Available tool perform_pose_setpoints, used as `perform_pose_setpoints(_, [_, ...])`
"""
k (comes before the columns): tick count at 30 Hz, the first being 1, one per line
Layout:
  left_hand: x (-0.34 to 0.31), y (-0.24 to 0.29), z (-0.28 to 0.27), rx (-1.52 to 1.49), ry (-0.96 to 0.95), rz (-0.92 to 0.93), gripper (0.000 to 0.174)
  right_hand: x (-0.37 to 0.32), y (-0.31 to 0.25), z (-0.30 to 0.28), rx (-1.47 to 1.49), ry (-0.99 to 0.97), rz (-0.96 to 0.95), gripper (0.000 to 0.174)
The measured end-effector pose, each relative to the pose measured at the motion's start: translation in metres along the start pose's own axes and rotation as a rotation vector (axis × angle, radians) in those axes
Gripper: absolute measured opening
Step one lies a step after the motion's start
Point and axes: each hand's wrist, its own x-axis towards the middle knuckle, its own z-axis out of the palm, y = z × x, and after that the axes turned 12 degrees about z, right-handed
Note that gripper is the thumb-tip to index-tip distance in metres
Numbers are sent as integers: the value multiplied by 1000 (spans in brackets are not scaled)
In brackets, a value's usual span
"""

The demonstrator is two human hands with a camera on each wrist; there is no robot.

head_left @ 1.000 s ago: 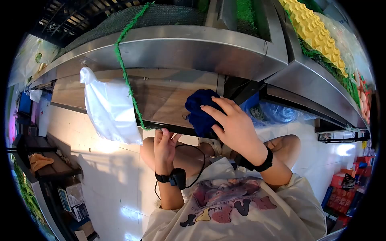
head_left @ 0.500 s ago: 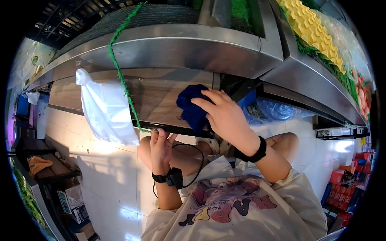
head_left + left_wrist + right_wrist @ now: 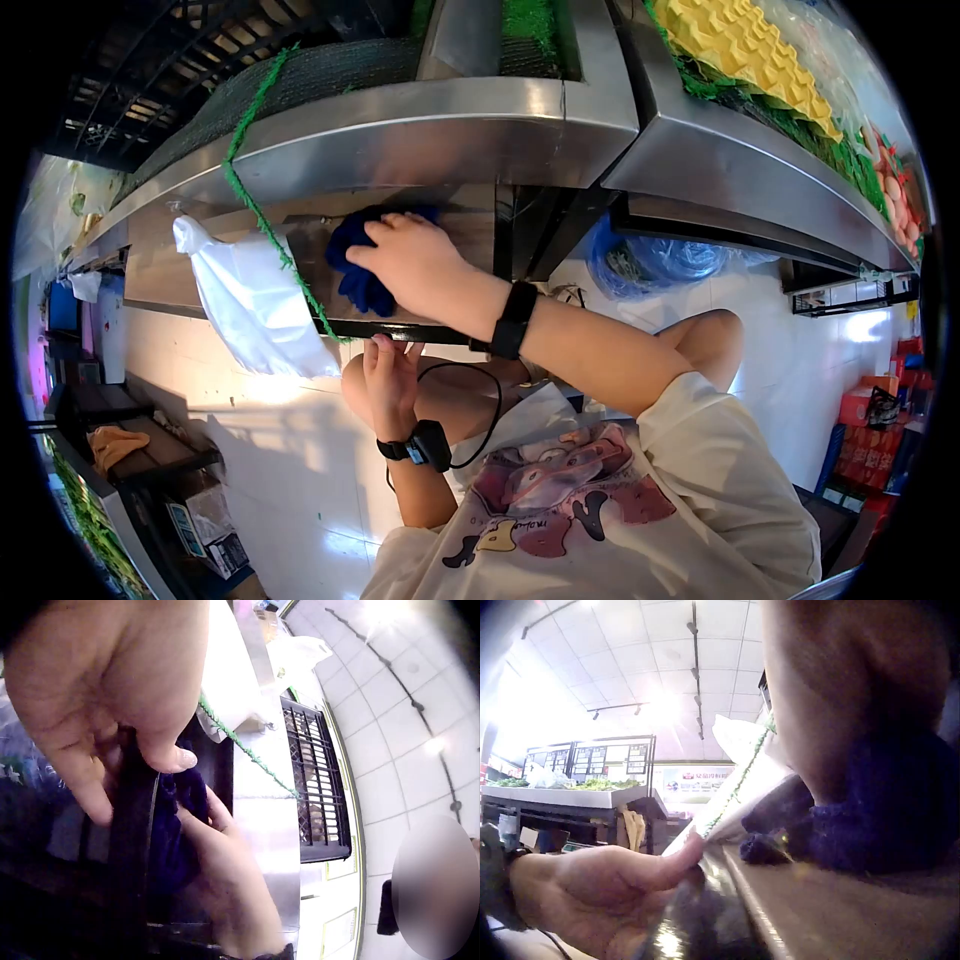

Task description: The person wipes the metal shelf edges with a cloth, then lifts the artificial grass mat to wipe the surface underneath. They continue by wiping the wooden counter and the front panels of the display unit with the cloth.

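A bunched dark blue cloth lies on the wooden shelf under the steel counter. My right hand is over it, fingers bent around its folds and pressing it against the board. In the left wrist view, the right thumb and fingers dig into the cloth. My left hand grips the shelf's black front edge, thumb on top and fingers on the other side. A white plastic bag hangs just left of the cloth, with a green fuzzy cord running down across it.
The steel counter rim overhangs the shelf. To the right, a blue plastic bag sits below the counter. A yellow egg tray rests on top, and a black crate stands at the upper left. A thin cable hangs from the left wrist.
My right hand has slid the blue cloth leftward along the shelf, close to the white bag. The left hand keeps its grip on the edge. The head view has shifted a little.
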Motion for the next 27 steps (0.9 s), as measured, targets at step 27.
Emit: perform_pose_setpoints(27, [-9,1,5,82,195,1,22,-40,38,-32,-44,49,17,40])
